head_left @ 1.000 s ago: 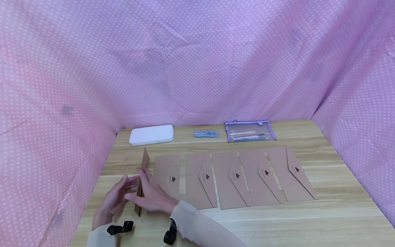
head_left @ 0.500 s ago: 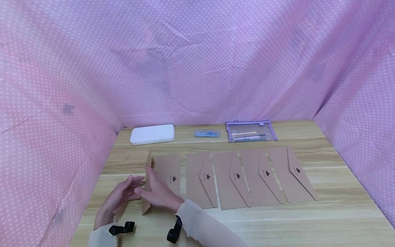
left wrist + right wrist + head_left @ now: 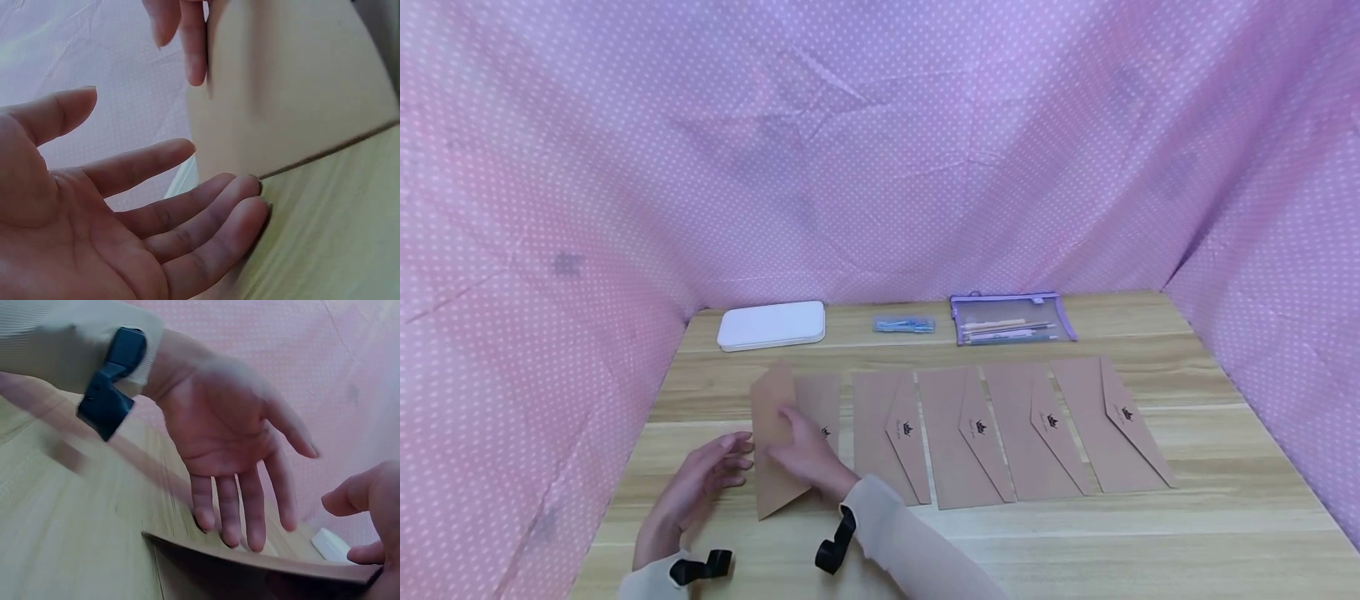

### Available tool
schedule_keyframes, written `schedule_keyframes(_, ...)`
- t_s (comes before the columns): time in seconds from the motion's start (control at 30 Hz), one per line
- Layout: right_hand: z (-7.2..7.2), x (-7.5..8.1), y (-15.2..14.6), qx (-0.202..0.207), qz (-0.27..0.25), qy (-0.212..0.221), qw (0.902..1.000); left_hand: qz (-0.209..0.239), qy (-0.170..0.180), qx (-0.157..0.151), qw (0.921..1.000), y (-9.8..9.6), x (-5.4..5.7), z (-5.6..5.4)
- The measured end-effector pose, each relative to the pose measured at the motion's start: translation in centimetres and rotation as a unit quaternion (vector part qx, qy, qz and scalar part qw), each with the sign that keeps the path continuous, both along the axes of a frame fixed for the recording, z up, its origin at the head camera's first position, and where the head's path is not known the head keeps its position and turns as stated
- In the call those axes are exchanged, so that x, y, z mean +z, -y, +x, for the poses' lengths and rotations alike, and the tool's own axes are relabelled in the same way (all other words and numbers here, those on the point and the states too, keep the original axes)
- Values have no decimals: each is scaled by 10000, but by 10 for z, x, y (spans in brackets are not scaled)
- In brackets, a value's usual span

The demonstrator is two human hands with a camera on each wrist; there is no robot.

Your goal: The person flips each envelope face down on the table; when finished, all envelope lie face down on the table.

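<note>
Right hand (image 3: 809, 454) holds an envelope (image 3: 767, 417); the zip pouch (image 3: 1009, 297) holds pencils (image 3: 1006, 330), apparently.

Passage is left along the tabletop (image 3: 1112, 542) in front of the envelope row (image 3: 958, 442). The sides of the tilted envelope (image 3: 770, 423) are obstructed by the left hand (image 3: 703, 473) and right hand (image 3: 811, 454).

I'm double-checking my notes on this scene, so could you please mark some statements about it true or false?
1. The right hand holds a brown envelope. True.
2. The mesh pouch lies left of the white case. False: the mesh pouch lies right of the white case.
3. Five other envelopes lie in a row. True.
4. The left hand rests on the white case. False: the left hand is near the held envelope.
</note>
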State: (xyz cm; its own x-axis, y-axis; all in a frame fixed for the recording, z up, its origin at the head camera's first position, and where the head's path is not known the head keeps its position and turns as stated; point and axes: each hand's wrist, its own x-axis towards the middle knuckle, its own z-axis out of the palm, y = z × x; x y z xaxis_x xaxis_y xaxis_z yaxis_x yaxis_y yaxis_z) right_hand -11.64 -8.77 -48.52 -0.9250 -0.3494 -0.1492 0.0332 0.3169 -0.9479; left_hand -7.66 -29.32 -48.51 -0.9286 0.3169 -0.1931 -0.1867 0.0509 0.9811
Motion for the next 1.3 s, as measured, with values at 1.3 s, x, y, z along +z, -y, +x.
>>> schedule_keyframes(1.3, -12, 3, -15, -120, -2012, 714, 9769, 2505, -222, 2931, 9224, -67, -18, 56)
